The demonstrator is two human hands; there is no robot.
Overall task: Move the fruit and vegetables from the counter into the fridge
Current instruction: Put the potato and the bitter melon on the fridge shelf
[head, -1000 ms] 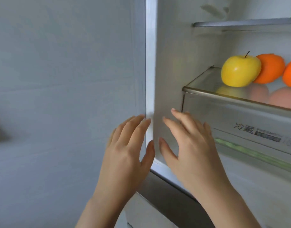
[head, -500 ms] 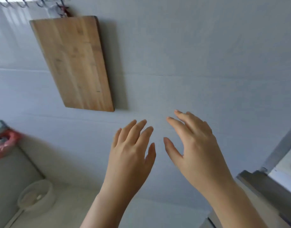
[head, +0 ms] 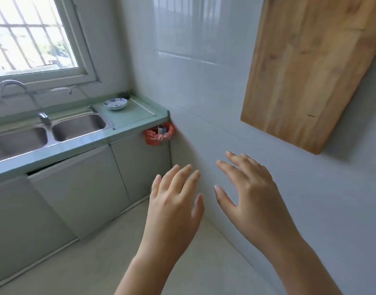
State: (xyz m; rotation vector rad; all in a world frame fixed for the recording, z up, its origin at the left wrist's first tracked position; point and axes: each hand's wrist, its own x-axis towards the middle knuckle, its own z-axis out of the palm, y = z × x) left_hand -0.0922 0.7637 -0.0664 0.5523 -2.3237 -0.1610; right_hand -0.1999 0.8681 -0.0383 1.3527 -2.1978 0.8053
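The person holds both hands out in front, backs up, and neither one holds anything. The left hand (head: 174, 201) has straight fingers that sit close side by side, with the thumb sticking out a little. The right hand (head: 251, 192) is spread wide, with gaps between the fingers. The two thumbs are near each other but do not touch.

The green counter (head: 129, 119) is up and to the left of the left hand, well apart from it. A small blue and white dish (head: 115, 103) sits on the end of the counter nearest the hands. Further left of the dish is a shiny sink (head: 80, 126) with two bowls, and a bent tap (head: 43, 117) stands at the back of it. Where the fruit and vegetables are, I cannot tell.

A red bag (head: 159, 135) hangs under the end of the counter, just above the left hand's fingertips. Grey cupboard doors (head: 80, 188) are to the left of the left hand. A window (head: 34, 35) with bars is far up and left.

A big wooden board (head: 310, 71) hangs on the pale wall (head: 204, 103), above and to the right of the right hand. The floor (head: 97, 262) lies below both arms
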